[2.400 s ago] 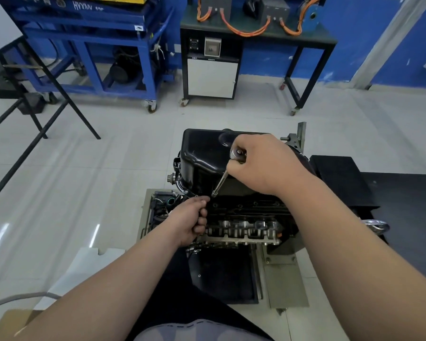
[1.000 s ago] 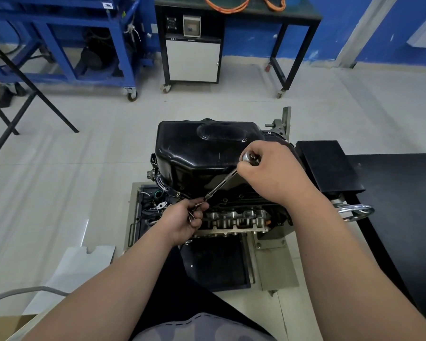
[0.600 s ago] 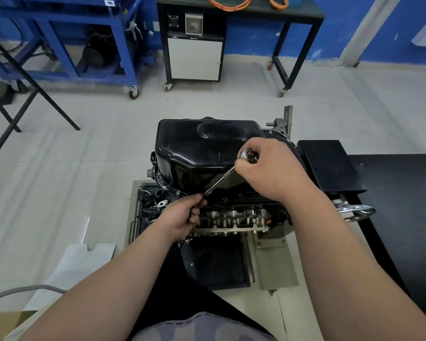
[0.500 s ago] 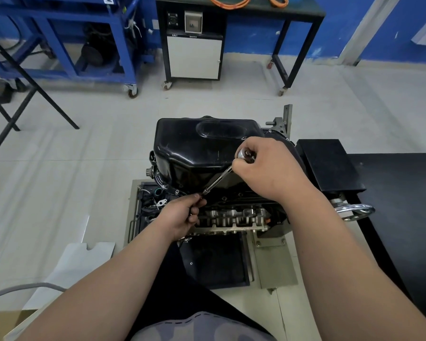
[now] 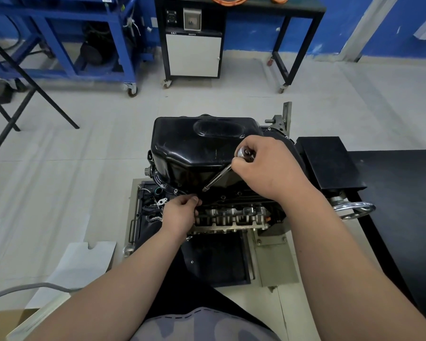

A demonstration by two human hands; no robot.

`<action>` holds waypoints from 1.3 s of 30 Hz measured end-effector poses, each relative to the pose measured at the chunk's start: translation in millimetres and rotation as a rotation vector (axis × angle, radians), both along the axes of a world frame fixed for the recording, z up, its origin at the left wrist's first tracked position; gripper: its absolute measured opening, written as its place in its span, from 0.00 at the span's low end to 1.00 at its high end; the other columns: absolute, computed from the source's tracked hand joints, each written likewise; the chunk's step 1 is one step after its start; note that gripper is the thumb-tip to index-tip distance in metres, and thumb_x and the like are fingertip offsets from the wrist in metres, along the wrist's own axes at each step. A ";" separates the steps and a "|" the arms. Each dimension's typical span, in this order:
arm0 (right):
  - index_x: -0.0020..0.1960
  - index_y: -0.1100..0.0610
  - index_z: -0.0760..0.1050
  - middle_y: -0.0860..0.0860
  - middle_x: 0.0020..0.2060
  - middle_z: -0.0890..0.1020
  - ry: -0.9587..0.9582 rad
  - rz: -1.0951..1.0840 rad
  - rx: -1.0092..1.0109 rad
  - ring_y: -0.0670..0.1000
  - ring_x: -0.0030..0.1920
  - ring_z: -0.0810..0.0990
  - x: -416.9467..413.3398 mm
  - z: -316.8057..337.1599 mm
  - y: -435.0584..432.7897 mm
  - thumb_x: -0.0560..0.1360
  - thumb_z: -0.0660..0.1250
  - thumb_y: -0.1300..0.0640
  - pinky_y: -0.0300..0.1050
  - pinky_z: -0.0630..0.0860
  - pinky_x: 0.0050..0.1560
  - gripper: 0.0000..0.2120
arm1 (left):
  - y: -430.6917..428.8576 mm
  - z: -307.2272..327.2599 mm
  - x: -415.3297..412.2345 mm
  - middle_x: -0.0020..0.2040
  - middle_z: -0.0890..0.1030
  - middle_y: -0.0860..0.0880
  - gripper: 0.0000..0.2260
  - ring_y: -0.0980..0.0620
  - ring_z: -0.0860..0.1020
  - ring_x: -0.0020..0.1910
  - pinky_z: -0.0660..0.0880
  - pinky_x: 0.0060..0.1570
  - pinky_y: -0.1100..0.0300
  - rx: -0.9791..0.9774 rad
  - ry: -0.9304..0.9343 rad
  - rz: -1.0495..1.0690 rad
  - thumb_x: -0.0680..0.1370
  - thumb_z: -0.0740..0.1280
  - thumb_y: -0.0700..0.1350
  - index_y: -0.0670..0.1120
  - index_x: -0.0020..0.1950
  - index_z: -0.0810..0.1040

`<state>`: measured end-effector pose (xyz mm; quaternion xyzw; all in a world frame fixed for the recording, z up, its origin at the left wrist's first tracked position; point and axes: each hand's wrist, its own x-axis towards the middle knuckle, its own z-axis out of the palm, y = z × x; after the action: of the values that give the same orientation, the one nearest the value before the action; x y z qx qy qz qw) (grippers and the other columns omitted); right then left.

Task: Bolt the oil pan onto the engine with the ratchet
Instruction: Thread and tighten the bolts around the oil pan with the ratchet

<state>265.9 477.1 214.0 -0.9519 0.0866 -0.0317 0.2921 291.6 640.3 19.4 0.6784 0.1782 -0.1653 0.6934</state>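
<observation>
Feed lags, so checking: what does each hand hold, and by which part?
The right hand grips the ratchet at its upper end, shaft bare. The left hand curls at the edge of the oil pan; whether it holds anything cannot be told.

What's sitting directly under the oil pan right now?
The engine, its metal head facing you. The oil pan covers the engine's upper face; the left hand and the right hand holding the ratchet cover part of the near flange.

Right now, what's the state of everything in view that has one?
oil pan, seated on top of the engine.
engine, on its stand, pan side up.
ratchet, tilted, tip down at the oil pan's near edge.
right hand, grips the ratchet's upper end.
left hand, fingers curled by that edge; contents hidden.
cabinet door, closed.
</observation>
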 end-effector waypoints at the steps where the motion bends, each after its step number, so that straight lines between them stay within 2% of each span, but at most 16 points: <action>1: 0.40 0.48 0.75 0.43 0.35 0.78 0.000 0.001 -0.002 0.45 0.38 0.76 -0.3 0.0 -0.2 0.68 0.63 0.50 0.45 0.76 0.41 0.03 | 0.5 -0.2 1.3 0.37 0.82 0.50 0.06 0.58 0.70 0.26 0.66 0.24 0.65 -0.007 0.012 0.011 0.77 0.64 0.41 0.47 0.44 0.80; 4: 0.40 0.48 0.74 0.43 0.34 0.78 -0.001 0.004 0.001 0.45 0.38 0.76 -1.0 -0.3 0.2 0.68 0.64 0.50 0.44 0.75 0.40 0.03 | 0.5 -0.2 4.5 0.36 0.81 0.48 0.06 0.56 0.70 0.27 0.66 0.26 0.64 -0.012 0.051 0.018 0.77 0.65 0.42 0.47 0.43 0.80; 10: 0.41 0.48 0.75 0.43 0.34 0.78 0.016 0.055 -0.009 0.44 0.37 0.75 -1.6 -4.2 8.9 0.68 0.64 0.50 0.42 0.73 0.36 0.04 | 2.5 -1.3 7.9 0.35 0.80 0.47 0.06 0.56 0.69 0.25 0.65 0.24 0.64 -0.047 0.099 0.031 0.76 0.66 0.42 0.46 0.40 0.81; 16: 0.43 0.47 0.73 0.43 0.35 0.78 0.047 0.072 -0.026 0.44 0.37 0.76 -2.2 -9.7 15.5 0.70 0.63 0.49 0.42 0.73 0.36 0.04 | 3.3 -0.7 8.3 0.36 0.81 0.48 0.06 0.58 0.69 0.24 0.64 0.20 0.66 -0.074 0.102 0.003 0.78 0.63 0.40 0.45 0.43 0.79; 25: 0.43 0.47 0.68 0.43 0.37 0.76 -0.021 0.159 -0.210 0.48 0.40 0.73 -9.2 -8.3 28.0 0.73 0.61 0.50 0.45 0.70 0.39 0.03 | -0.4 6.0 6.8 0.38 0.80 0.47 0.06 0.59 0.69 0.24 0.63 0.19 0.68 -0.135 0.126 0.009 0.77 0.62 0.36 0.42 0.44 0.77; 28: 0.46 0.49 0.70 0.44 0.42 0.74 -0.023 0.232 -0.230 0.49 0.42 0.74 -8.5 -4.3 31.6 0.74 0.61 0.52 0.46 0.72 0.41 0.02 | -0.6 8.4 6.3 0.38 0.80 0.47 0.06 0.59 0.69 0.24 0.63 0.19 0.69 -0.140 0.132 0.014 0.77 0.62 0.35 0.43 0.43 0.77; 30: 0.50 0.49 0.72 0.45 0.49 0.73 -0.001 0.316 -0.226 0.50 0.45 0.75 -5.9 -1.4 35.0 0.76 0.60 0.55 0.46 0.72 0.44 0.05 | -0.3 9.8 5.7 0.38 0.79 0.47 0.07 0.59 0.68 0.24 0.63 0.20 0.68 -0.132 0.127 0.012 0.77 0.62 0.35 0.43 0.43 0.77; 32: 0.53 0.50 0.74 0.45 0.52 0.73 0.042 0.379 -0.204 0.50 0.48 0.74 -2.3 2.4 36.9 0.77 0.59 0.58 0.45 0.71 0.47 0.08 | 0.8 10.4 4.5 0.36 0.78 0.48 0.07 0.58 0.67 0.24 0.62 0.19 0.68 -0.114 0.124 0.001 0.77 0.61 0.36 0.43 0.43 0.77; 36: 0.55 0.51 0.74 0.47 0.53 0.73 0.117 0.478 -0.240 0.49 0.51 0.73 12.0 13.5 38.7 0.76 0.59 0.62 0.41 0.67 0.48 0.11 | 10.4 9.1 5.9 0.31 0.73 0.50 0.09 0.56 0.66 0.22 0.61 0.20 0.68 0.024 0.095 -0.042 0.78 0.59 0.40 0.44 0.46 0.79; 39: 0.54 0.51 0.74 0.48 0.50 0.73 0.116 0.528 -0.299 0.50 0.51 0.72 25.0 19.2 42.9 0.75 0.59 0.63 0.41 0.67 0.48 0.12 | 23.4 8.2 11.0 0.35 0.73 0.49 0.10 0.53 0.70 0.28 0.69 0.26 0.59 0.175 0.033 -0.081 0.78 0.57 0.43 0.47 0.47 0.78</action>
<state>290.9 520.0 233.3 -0.9741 -0.1531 0.0872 0.1417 302.6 663.7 27.6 0.7400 0.1759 -0.1881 0.6214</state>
